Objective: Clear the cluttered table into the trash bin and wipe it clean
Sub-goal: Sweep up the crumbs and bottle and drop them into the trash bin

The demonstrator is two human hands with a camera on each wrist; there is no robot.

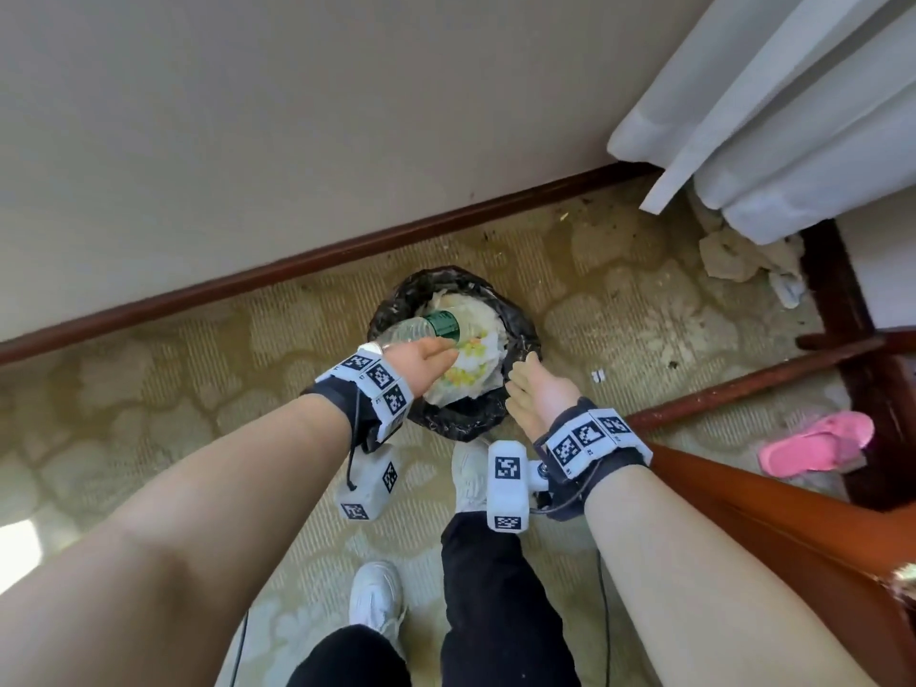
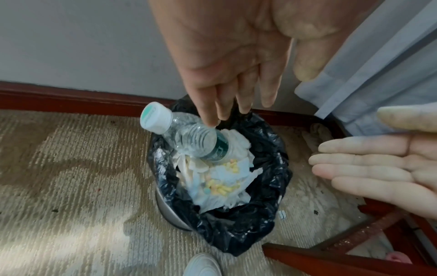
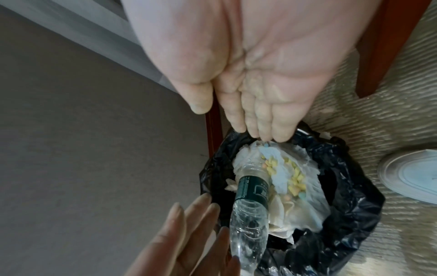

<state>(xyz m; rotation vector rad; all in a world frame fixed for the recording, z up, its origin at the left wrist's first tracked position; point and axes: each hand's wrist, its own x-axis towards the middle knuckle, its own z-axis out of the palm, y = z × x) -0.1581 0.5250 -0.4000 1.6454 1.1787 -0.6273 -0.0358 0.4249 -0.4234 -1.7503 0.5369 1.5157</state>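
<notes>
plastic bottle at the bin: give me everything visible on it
The plastic bottle is clear, ribbed and crumpled-looking, with a white cap and a dark green label band around its middle. It lies tilted, base end on the white tissues in the black-lined trash bin, cap end sticking out over the rim. The left hand is open just above it; whether a fingertip touches the bottle is unclear. The right hand is open and clear of it.

Below both hands, the trash bin (image 2: pixel 170 211) shows a dull grey metal wall, lined with a glossy, crinkled black plastic bag (image 2: pixel 238 233). On top lies crumpled white tissue paper (image 2: pixel 227 194), soft and matt, and a clear ribbed plastic bottle (image 2: pixel 194 138) with a smooth white cap (image 2: pixel 155 118) and a green label (image 3: pixel 252 188). The floor's carpet (image 2: pixel 71 168) is rough and ribbed; beyond the fingertips runs a glossy wooden baseboard (image 1: pixel 297 260).
</notes>
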